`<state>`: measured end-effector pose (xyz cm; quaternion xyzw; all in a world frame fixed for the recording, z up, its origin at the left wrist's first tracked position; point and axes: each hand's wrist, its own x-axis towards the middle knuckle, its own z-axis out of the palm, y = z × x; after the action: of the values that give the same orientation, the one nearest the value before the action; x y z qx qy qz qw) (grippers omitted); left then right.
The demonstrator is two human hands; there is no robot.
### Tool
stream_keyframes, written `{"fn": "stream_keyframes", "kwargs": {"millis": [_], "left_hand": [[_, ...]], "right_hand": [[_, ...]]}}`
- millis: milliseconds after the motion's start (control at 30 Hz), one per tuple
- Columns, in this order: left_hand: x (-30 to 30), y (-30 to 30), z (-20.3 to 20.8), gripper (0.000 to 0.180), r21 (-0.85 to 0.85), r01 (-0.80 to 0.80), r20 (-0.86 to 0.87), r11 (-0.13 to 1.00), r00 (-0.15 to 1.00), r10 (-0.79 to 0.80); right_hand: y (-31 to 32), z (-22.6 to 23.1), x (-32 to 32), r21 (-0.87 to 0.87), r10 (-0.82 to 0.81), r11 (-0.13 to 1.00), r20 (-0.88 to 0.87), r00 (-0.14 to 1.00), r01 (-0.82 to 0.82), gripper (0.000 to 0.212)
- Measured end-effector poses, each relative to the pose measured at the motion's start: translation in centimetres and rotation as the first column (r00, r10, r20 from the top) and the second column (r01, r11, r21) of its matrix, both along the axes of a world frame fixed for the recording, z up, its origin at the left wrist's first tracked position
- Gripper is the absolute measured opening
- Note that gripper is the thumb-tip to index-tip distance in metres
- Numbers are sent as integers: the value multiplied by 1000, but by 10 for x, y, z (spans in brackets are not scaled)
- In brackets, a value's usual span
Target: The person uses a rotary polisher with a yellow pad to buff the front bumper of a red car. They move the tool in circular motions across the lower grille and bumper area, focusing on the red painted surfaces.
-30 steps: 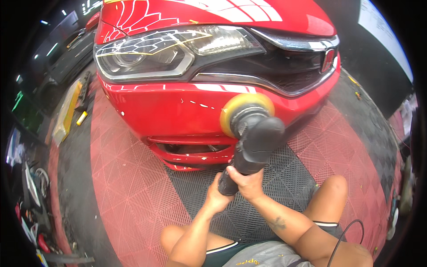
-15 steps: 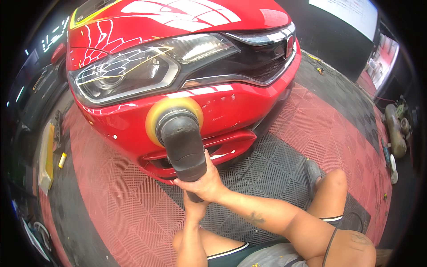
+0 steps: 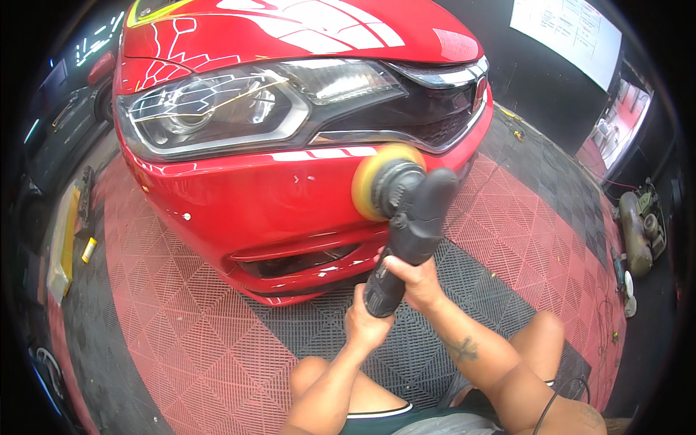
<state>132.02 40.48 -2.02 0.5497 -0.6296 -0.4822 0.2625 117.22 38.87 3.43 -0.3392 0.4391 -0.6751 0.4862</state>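
A black car polisher (image 3: 412, 235) is gripped in both my hands, its round yellow foam pad (image 3: 368, 190) against the red front bumper (image 3: 268, 206) below the grille. My left hand (image 3: 368, 324) wraps the rear end of the polisher's body. Farther forward, my right hand (image 3: 419, 281) closes round the body, thumb across its top. Above the bumper are a clear headlight (image 3: 210, 112) and the dark grille (image 3: 417, 109). Small pale specks dot the paint left of the pad. The pad hides the bumper behind it.
Red and grey grid tiles (image 3: 196, 319) cover the floor. A yellow-and-white bottle (image 3: 89, 250) and a long yellow block (image 3: 67, 243) lie at left. An air compressor (image 3: 638, 235) stands at right. The polisher's cord (image 3: 554, 402) runs over my right arm. A whiteboard (image 3: 569, 36) hangs behind.
The polisher and both hands have moved right along the bumper, from under the headlight toward the grille. The polisher's body now leans to the right.
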Motion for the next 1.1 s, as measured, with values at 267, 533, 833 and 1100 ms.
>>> {"fn": "stream_keyframes", "kwargs": {"millis": [267,533,833,1100], "left_hand": [[-9,9,-25,67,-221,-169,-352,960,932,83],[-39,19,-29,86,-141,-156,-186,978,974,129],[-117,10,43,81,-124,-116,260,986,955,145],[-136,5,48,81,-139,-90,357,986,924,135]], "right_hand": [[-7,24,25,-91,71,990,-323,944,-105,104],[3,-24,-32,-116,-13,993,-58,998,6,89],[-11,-16,-111,-149,-219,955,229,948,257,75],[-16,-20,-138,-150,-158,967,273,949,204,75]]}}
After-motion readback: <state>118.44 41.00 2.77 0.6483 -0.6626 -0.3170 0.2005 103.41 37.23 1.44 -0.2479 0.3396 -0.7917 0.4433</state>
